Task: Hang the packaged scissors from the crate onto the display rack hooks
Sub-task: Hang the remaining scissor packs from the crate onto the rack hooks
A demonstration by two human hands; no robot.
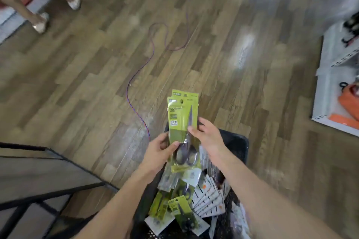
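Packaged scissors (pixel 181 122), lime-green cards, dark handles, gripped by left hand (pixel 158 153), pinched by right hand (pixel 207 137)

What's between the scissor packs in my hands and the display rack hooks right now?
Nothing visible. Your left hand and right hand hold the green scissor packs above the black crate. A white rack stands at right across open wood floor; its hooks are too blurred to confirm.

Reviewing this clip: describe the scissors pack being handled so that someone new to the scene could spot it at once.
Start at the black crate at the bottom centre of the wooden floor. Just above it, the left hand and right hand hold up a small stack of lime-green carded packs. The front scissors pack stands upright with dark handles low, unlike the packs lying jumbled in the crate.
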